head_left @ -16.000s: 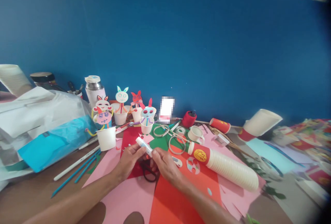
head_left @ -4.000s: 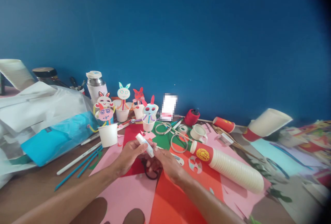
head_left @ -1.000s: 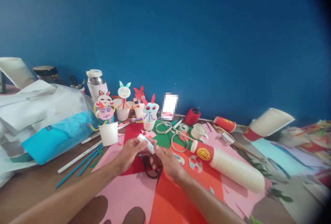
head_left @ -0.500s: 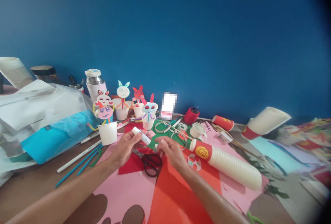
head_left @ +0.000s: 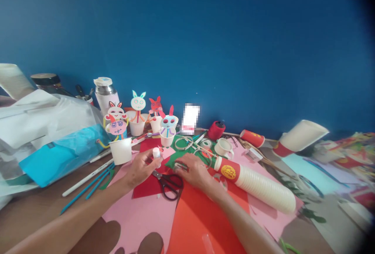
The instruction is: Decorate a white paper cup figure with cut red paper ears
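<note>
My left hand [head_left: 144,169] is closed around a small white tube like a glue stick [head_left: 156,153], its end pointing up between thumb and fingers. My right hand [head_left: 193,171] is low over the green paper [head_left: 175,159], fingers curled, with something small and pale at the fingertips that I cannot make out. Between and just below the hands, black-handled scissors [head_left: 170,185] rest on red paper [head_left: 143,187]. Orange paper [head_left: 205,215] extends beneath my right forearm. Beyond my left hand stands a paper cup with a blue rabbit figure [head_left: 168,127].
More rabbit figures in cups, including a pink-faced one [head_left: 118,128], stand at the back left near a thermos [head_left: 106,95]. A long stack of paper cups [head_left: 263,185] lies at right. A white mug [head_left: 223,147] and red spool [head_left: 216,129] sit behind. Pink paper [head_left: 137,219] covers the front.
The white tube in my left hand has turned from lying slanted to pointing up. My right hand has lowered and flattened slightly over the paper. A clear strip now shows on the orange paper.
</note>
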Demonstrator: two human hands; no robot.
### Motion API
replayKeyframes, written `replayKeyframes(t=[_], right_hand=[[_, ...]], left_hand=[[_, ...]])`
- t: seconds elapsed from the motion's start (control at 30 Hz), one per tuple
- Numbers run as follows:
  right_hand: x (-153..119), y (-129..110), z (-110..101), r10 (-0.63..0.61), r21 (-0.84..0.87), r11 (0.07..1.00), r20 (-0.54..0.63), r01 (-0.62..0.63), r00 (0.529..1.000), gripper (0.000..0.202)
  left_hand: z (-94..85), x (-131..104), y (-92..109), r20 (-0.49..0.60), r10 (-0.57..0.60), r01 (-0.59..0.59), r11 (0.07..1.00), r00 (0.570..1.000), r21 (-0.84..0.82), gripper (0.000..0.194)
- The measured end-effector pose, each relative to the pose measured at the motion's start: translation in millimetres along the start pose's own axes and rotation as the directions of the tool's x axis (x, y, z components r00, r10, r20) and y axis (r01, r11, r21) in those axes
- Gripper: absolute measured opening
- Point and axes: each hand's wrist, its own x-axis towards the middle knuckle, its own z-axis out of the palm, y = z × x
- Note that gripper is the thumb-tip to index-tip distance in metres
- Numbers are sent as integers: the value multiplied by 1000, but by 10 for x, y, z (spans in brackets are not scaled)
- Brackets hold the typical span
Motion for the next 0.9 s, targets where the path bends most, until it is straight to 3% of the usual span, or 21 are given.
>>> replayKeyframes(t=[0.1,0.17,0.27,0.43,0.63,0.9], right_hand=[[-15,-42,73,-22,-120,992,35,26,999,14],[-7,-46,51,-15,-107,994,35,19,999,13],[27,-56,-63,37,94,995,-30,-34,999,14],[58,-139,-197,202,469,874,-105,-130,974,16],[36,-223,-149,183,532,836,-40,-134,982,16],[33,-234,-160,160,497,860,-40,-119,986,16]], left_hand=[[-4,-17,1,23,112,-114,982,993,149,16],[-7,-22,20,35,194,-197,958,980,208,16],[-18,-18,24,88,285,-299,914,954,275,16],[-30,-10,-56,197,387,-433,831,901,349,22],[-16,-28,-84,220,347,-402,868,912,294,25],[3,-19,-112,241,393,-456,825,887,333,22]])
